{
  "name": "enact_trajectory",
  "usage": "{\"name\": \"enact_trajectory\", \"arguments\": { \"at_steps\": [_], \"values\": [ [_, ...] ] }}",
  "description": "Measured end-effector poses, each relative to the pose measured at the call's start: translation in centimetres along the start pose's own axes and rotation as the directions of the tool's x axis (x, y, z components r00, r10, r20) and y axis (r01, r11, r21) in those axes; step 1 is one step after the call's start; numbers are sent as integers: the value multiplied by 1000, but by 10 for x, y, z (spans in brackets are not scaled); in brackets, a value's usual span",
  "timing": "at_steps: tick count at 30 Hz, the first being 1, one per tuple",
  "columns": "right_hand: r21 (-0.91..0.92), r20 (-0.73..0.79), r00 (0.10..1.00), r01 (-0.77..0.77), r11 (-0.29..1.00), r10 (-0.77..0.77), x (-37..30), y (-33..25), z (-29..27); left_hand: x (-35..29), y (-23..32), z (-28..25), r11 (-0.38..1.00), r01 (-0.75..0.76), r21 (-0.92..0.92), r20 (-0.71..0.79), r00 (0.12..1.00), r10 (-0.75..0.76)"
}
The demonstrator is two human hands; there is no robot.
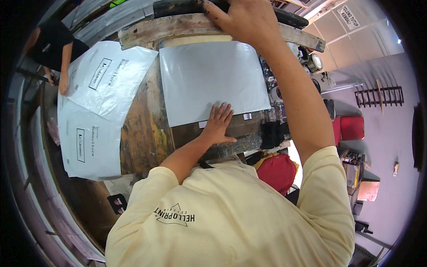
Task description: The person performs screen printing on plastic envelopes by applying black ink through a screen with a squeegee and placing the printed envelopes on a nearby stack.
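Note:
A blank white plastic sheet [213, 80] lies flat on the worn worktable in front of me. My left hand [218, 124] rests on its near edge, palm down, with the fingers stretched out and the thumb apart. Small white pieces [247, 116] show beside the hand at that same edge. At the far side, my right hand [249, 22] grips a long, stained wooden bar [173, 29]; its thumb points left along the wood and its other fingers are hidden at the picture's top. Just behind the bar runs a dark, rounded bar [291, 18].
Printed white plastic sheets [106, 84] overlap on the left side of the paint-stained table [142, 142]. Another person's hand [63, 84] touches them. Cans [315, 63] and clutter line the right edge. A red chair [351, 128] and a wall rack [379, 96] are farther right.

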State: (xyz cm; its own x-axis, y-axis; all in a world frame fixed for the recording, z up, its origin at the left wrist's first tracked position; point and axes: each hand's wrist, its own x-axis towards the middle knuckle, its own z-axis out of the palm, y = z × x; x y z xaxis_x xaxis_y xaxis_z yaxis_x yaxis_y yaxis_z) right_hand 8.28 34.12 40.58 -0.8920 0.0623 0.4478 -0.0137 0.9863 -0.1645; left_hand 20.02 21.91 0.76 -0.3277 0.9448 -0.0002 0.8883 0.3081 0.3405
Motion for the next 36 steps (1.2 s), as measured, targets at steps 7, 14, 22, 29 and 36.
{"name": "enact_trajectory", "arguments": {
  "at_steps": [7,14,22,29,36],
  "values": [
    [-30,-59,995,78,997,-79,7,6,16,27,39,26,997,83,-10,-56,995,-83],
    [-21,-31,998,51,998,-51,15,12,8,35,34,25,995,98,3,-21,995,-97],
    [-25,88,996,17,1000,-15,17,5,-3,29,34,35,996,92,19,-58,994,-91],
    [-100,-123,983,123,987,-135,21,10,12,26,31,-35,976,165,-141,-179,965,-189],
    [-123,-116,981,142,982,-156,-38,18,43,-55,-80,-253,120,-361,-925,-316,552,-772]
  ]
}}
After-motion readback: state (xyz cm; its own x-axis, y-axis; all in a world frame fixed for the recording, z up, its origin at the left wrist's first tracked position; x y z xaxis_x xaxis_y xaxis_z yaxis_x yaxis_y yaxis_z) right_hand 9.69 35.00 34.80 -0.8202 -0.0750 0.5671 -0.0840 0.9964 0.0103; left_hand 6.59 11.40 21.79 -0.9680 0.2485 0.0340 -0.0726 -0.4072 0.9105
